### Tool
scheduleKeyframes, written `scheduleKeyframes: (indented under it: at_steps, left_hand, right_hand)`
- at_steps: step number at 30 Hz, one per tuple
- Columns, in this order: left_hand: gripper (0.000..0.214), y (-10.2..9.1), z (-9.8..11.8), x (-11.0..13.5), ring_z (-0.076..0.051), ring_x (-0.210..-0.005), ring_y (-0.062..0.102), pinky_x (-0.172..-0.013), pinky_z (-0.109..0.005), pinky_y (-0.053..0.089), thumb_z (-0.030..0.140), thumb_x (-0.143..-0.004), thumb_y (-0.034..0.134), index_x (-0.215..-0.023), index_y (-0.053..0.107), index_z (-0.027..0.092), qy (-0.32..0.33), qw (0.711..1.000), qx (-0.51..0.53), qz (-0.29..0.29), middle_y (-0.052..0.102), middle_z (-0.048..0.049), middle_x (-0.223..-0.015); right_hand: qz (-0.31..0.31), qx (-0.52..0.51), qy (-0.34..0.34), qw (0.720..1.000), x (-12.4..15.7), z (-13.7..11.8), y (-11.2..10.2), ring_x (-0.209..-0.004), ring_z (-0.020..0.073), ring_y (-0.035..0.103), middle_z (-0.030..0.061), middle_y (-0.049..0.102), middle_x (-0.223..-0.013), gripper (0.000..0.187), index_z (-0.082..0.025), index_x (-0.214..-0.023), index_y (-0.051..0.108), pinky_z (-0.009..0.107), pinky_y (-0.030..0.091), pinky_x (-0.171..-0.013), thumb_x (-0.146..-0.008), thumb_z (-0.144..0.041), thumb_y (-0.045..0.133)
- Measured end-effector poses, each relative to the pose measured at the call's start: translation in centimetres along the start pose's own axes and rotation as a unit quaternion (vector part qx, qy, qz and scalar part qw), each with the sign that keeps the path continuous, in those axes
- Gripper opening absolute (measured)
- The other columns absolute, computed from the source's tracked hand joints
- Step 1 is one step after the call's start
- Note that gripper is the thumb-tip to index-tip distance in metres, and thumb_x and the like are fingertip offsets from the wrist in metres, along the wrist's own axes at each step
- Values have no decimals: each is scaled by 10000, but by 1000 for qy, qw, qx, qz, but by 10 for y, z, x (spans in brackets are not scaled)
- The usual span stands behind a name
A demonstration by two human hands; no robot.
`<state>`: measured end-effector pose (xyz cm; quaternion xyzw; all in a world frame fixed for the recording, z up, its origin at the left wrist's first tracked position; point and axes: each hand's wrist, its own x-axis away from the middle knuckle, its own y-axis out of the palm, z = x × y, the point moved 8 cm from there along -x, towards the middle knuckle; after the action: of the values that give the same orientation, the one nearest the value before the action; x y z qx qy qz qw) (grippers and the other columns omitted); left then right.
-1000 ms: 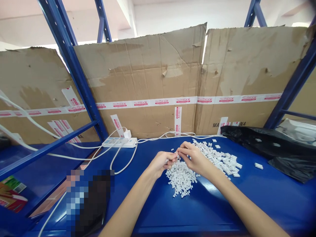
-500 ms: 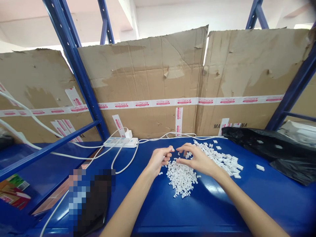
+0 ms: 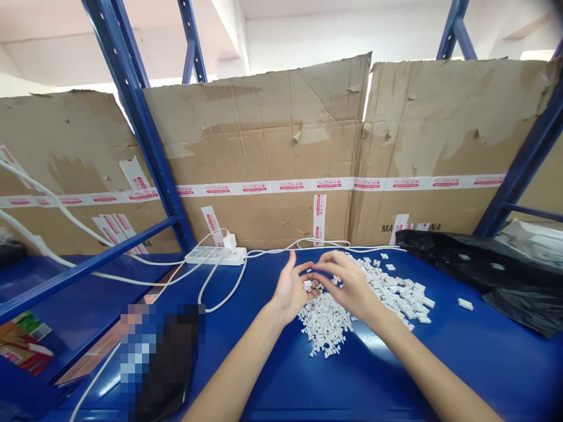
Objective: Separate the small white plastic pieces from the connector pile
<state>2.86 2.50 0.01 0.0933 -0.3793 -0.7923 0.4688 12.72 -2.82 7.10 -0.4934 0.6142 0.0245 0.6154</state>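
Observation:
Turned palm up, my left hand (image 3: 289, 292) has its thumb stretched upward and a small white plastic piece (image 3: 307, 285) resting in its bent fingers. My right hand (image 3: 347, 282) reaches in from the other side, its thumb and forefinger drawn close together at the left fingertips. Whatever is between those right fingers is too small to make out. Below both hands lies a heap of tiny white plastic parts (image 3: 326, 325). Behind the right hand spreads a second pile of larger white plastic blocks (image 3: 402, 296), partly hidden by that hand.
The blue tabletop (image 3: 308, 392) is backed by cardboard sheets (image 3: 264, 146). A white power strip (image 3: 211, 255) with cables lies at the back left, a blurred dark object (image 3: 169, 357) at the front left. At right are a black plastic bag (image 3: 475, 258) and a lone white block (image 3: 465, 304).
My left hand has opened from a pinch, turning palm up with the white piece now in its fingers. The right thumb and forefinger have come together, nearer the left hand.

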Motion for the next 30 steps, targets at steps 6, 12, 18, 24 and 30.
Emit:
scheduleKeyframes:
  at_steps: [6, 12, 18, 24, 30]
  left_hand:
    - [637, -1, 7, 5, -161, -647, 544, -606, -282, 448, 672, -900, 344, -1176, 482, 116, 45, 995, 86, 18, 579, -91, -856]
    - [640, 1, 11, 8, -172, -699, 581, -654, -282, 461, 669, -899, 361, -1191, 516, 120, 63, 994, 89, 9, 601, -92, -874]
    - [657, 10, 6, 9, -164, -754, 591, -704, -275, 451, 661, -909, 363, -1156, 586, 93, 26, 998, 30, -38, 629, -104, -907]
    - [519, 2, 4, 4, -128, -656, 529, -665, -262, 406, 614, -846, 563, -1007, 618, 123, 57, 991, -121, -19, 615, -51, -787]
    - [549, 2, 17, 2, -99, -551, 378, -550, -259, 268, 691, -790, 552, -684, 549, 152, 206, 902, -379, 10, 498, 5, -608]
  right_hand:
    - [-4, 15, -43, 999, 6, -25, 24, -895, 207, 554, 84, 646, -995, 144, -189, -1039, 645, 372, 424, -784, -944, -173, 538]
    - [-13, 38, -85, 996, 8, -32, 28, -892, 214, 541, 86, 673, -1001, 287, -184, -1230, 562, 362, 406, -750, -965, -123, 471]
    - [-28, 79, -133, 988, 12, -35, 32, -887, 223, 523, 114, 676, -998, 273, -128, -1186, 581, 369, 395, -749, -959, -78, 437]
    - [-8, 15, -101, 995, 9, -26, 22, -840, 205, 509, 80, 665, -951, 303, -181, -1248, 550, 358, 412, -749, -969, -114, 455]
    - [24, 4, -42, 999, 2, -16, 6, -812, 204, 534, 71, 655, -914, 349, -214, -1299, 529, 360, 451, -760, -970, -136, 445]
